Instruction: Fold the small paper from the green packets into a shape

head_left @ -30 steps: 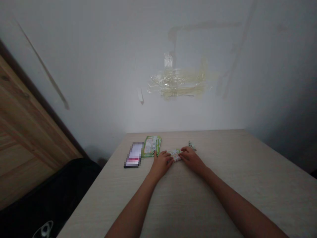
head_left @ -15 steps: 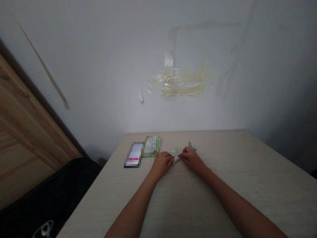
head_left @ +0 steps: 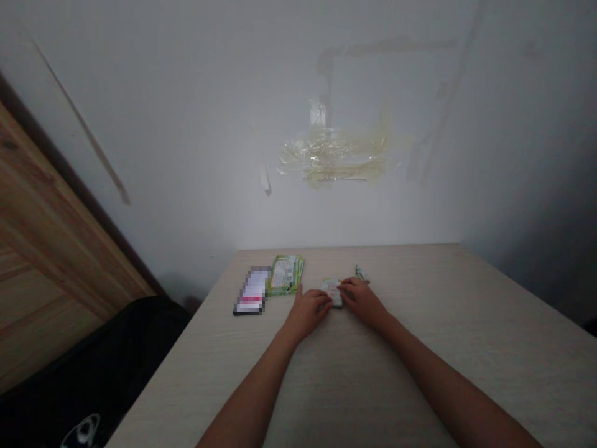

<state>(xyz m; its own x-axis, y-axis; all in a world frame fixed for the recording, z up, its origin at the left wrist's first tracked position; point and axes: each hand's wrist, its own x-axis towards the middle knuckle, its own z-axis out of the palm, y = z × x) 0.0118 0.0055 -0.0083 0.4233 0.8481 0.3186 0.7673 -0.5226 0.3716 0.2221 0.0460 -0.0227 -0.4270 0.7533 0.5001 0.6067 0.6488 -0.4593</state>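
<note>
Both my hands meet at the far middle of a pale wooden table [head_left: 420, 348]. Between them lies a small green and white sachet [head_left: 332, 290]. My left hand [head_left: 308, 306] has its fingers curled onto the sachet's left end. My right hand [head_left: 360, 298] pinches its right end. A small torn green scrap [head_left: 362, 274] lies just behind my right hand. Left of my hands sits a stack of green sachets [head_left: 285, 274] and, beside it, a flat blurred item [head_left: 252, 291].
The table butts against a white wall with old tape remains [head_left: 336, 152]. A wooden door [head_left: 41, 274] stands at the left. A black bag or seat [head_left: 88, 379] sits low beside the table's left edge.
The sachet has turned between my fingers from lying sideways to standing more lengthwise. My left hand has slid slightly right and toward me. The stack and blurred item have not moved.
</note>
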